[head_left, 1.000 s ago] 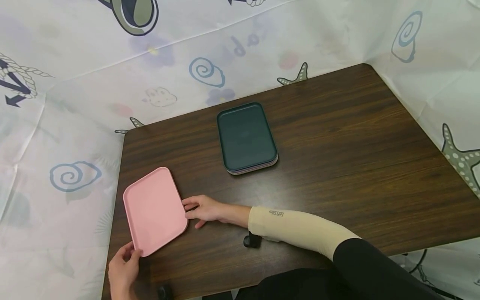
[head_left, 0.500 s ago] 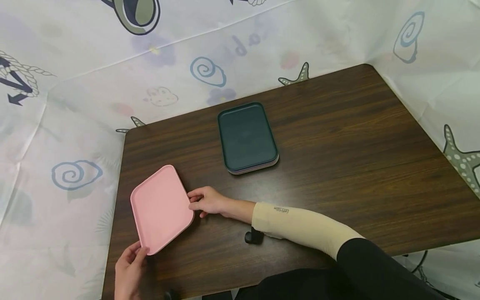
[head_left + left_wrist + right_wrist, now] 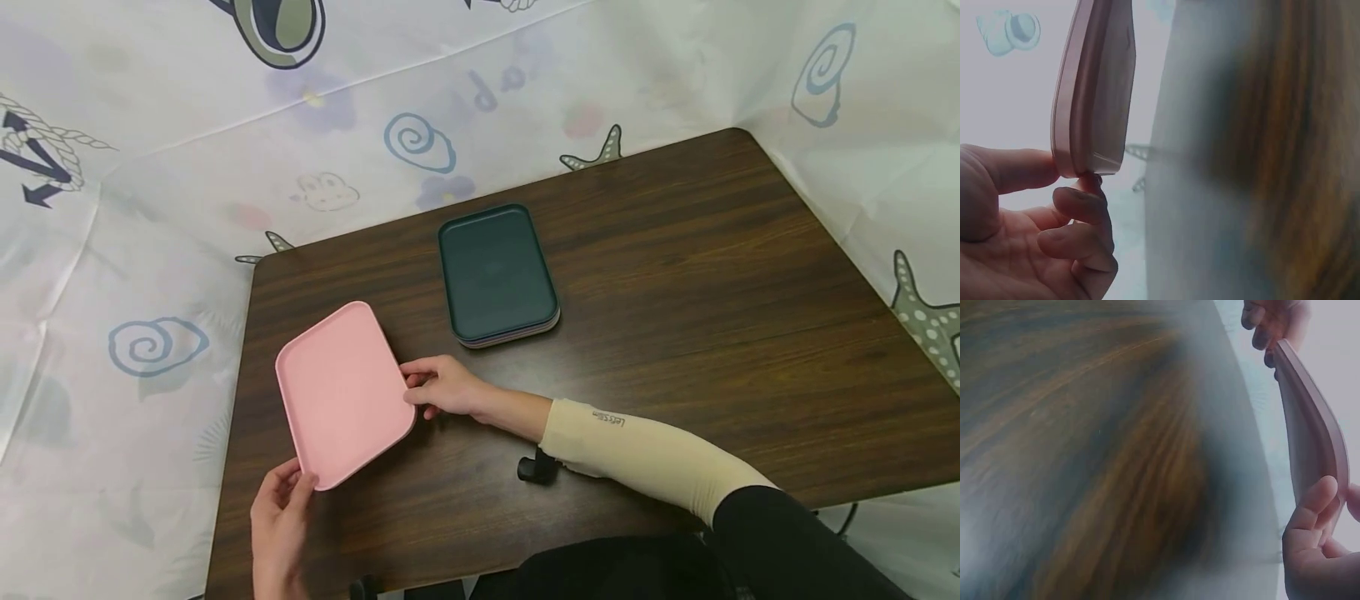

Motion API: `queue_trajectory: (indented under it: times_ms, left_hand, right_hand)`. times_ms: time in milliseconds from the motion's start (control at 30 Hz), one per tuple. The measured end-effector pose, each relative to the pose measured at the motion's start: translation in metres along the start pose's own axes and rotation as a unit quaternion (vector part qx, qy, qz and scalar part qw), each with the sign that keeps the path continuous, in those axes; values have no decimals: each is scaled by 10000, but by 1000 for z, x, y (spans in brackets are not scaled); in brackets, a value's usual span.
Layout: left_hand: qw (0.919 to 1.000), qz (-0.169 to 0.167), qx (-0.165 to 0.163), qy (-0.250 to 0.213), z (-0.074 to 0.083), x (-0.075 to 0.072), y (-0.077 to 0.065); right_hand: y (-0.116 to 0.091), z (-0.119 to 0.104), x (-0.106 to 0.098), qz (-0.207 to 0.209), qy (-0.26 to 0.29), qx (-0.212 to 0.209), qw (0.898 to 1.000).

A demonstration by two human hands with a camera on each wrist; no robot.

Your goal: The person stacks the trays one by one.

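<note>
A pink tray [image 3: 345, 396] is held above the left part of the table by both hands. My left hand [image 3: 281, 521] pinches its near left corner, thumb on the upper side. On the right edge, my right hand [image 3: 446, 387] grips the rim with the thumb on top and fingers beneath. The left wrist view shows the tray's rim [image 3: 1072, 112] between thumb and fingers, with its underside apart from the table. In the right wrist view the same tray [image 3: 1313, 431] is seen edge-on, with both hands on it.
A stack of trays [image 3: 498, 271], dark green on top with lighter ones under it, lies at the back middle of the brown wooden table [image 3: 675, 292]. Patterned white cloth [image 3: 172, 250] hangs behind and beside the table. A black device [image 3: 536, 468] is near the right wrist.
Both hands have carried the pink tray to the right and slightly away from the body, nearer to the stack. The stack has stayed in place.
</note>
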State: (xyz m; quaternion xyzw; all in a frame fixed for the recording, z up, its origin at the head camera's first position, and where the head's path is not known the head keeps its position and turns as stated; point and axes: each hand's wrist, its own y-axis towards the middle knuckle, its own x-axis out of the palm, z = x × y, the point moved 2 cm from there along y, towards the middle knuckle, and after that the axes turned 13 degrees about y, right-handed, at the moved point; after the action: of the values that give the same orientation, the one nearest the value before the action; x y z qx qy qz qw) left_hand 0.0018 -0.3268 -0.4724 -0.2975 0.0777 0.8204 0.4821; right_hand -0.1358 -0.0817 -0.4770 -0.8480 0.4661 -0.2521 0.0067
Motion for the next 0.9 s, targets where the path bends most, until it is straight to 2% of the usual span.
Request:
queue_trajectory:
  times_ms: [167,267,400,600,900]
  left_hand:
    - [9968,73,782,119,20,9,-7]
    - [9935,-70,1130,-133,31,16,-11]
    - [9889,-522,1313,-457,43,28,-16]
    - [9788,-1205,1641,-214,59,52,-23]
    - [9554,-2147,2028,-79,71,90,-32]
  right_hand:
    - [-18,-13,-14,-17,-85,-211,9997]
    - [-30,-19,-26,-9,-66,-322,9995]
    - [-50,-22,-46,9,25,-404,9992]
    - [-84,-27,-80,205,-4,-439,9988]
    - [-135,-23,-120,610,-4,-369,9975]
